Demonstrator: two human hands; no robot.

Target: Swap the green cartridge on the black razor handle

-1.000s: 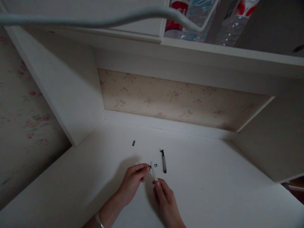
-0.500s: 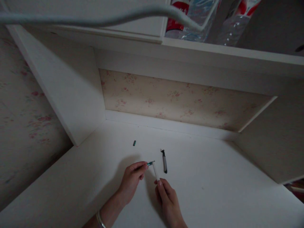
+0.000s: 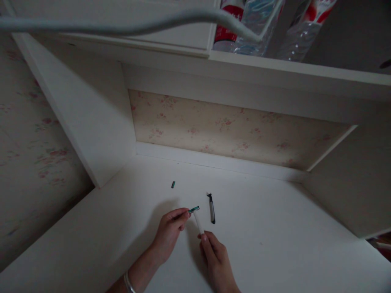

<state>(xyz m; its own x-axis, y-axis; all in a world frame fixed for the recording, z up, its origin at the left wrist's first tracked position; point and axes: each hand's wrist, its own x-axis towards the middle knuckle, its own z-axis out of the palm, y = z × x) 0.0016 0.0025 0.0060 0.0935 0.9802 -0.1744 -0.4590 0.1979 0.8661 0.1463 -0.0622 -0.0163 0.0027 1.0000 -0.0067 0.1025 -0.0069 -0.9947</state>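
My left hand (image 3: 170, 231) pinches a small green pen part (image 3: 194, 210) between thumb and fingers, just above the white desk (image 3: 275, 244). My right hand (image 3: 214, 254) is closed round the lower end of a thin white pen tube (image 3: 198, 223), whose upper end points up toward the green part. The tube's tip sits just below the green part; whether they touch is unclear. A black pen piece with a clip (image 3: 211, 208) lies on the desk just right of my hands. A tiny green cap (image 3: 173, 184) lies further back to the left.
The desk sits in a white alcove with a side panel (image 3: 91, 122) on the left and flowered wallpaper (image 3: 229, 130) behind. A shelf above holds plastic bottles (image 3: 244, 24). A grey cable (image 3: 122, 26) crosses the top of the view.
The green part has come up off the desk in my left fingers. The white tube has tilted and slipped a little lower, below the green part.
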